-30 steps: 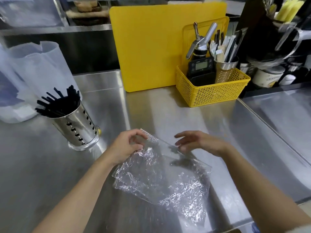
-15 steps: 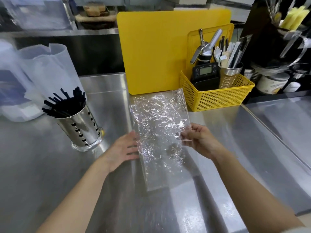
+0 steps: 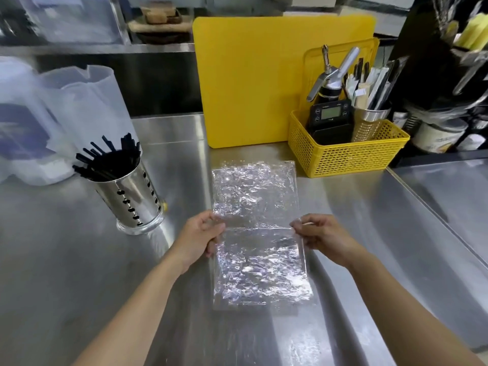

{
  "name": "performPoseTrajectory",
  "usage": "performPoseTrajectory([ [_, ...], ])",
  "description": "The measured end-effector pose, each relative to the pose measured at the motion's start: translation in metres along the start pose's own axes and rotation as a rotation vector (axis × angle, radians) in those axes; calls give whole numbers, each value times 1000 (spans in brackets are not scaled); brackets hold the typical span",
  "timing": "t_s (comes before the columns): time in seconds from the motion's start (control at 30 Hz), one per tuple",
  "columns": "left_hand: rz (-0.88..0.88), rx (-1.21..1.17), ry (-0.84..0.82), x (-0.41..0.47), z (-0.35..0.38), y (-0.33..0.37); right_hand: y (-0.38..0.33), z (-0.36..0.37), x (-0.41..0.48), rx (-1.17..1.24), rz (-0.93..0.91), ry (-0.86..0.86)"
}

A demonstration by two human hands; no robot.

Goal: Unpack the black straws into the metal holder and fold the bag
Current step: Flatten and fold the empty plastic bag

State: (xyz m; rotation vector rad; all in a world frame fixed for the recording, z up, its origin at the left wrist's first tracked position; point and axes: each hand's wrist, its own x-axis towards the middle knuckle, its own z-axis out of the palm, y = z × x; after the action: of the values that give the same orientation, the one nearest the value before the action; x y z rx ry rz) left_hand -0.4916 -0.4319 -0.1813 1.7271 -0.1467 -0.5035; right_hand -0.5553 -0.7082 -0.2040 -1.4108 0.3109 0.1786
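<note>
A crinkled clear plastic bag (image 3: 257, 196) lies stretched lengthwise on the steel counter, empty as far as I can see. My left hand (image 3: 199, 237) pinches its left edge about midway along. My right hand (image 3: 320, 235) pinches the right edge at the same height. A faint crease runs across the bag between my hands. To the left stands the perforated metal holder (image 3: 133, 202), with the black straws (image 3: 107, 159) leaning out of its top.
A yellow cutting board (image 3: 253, 85) leans upright behind the bag. A yellow basket (image 3: 346, 154) with a timer, a dispenser and utensils sits at the back right. Translucent plastic containers (image 3: 87, 107) stand behind the holder. The counter (image 3: 369, 247) has a seam at right.
The bag went from a slanted, crumpled sheet to one laid straight and flat, stretched away from me. Both hands shifted to grip its side edges.
</note>
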Motion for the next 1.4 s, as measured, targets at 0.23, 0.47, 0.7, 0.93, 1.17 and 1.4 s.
performPoseTrajectory([
  [0.23, 103, -84, 112, 1, 9, -2, 7, -6, 0, 147, 14, 30],
  [0.47, -60, -357, -31, -8, 10, -8, 11, 2, -6, 237, 23, -75],
  [0.7, -79, -177, 49, -14, 11, -17, 13, 25, -11, 208, -26, 31],
  [0.93, -154, -183, -21, -24, 12, -23, 23, 54, -49, 93, 15, 263],
  [1.17, -36, 105, -111, -47, 40, -33, 42, 76, -99, -227, -128, 714],
  [1.4, 81, 192, -209, -68, 93, -24, 50, 45, -160, -148, -79, 867],
])
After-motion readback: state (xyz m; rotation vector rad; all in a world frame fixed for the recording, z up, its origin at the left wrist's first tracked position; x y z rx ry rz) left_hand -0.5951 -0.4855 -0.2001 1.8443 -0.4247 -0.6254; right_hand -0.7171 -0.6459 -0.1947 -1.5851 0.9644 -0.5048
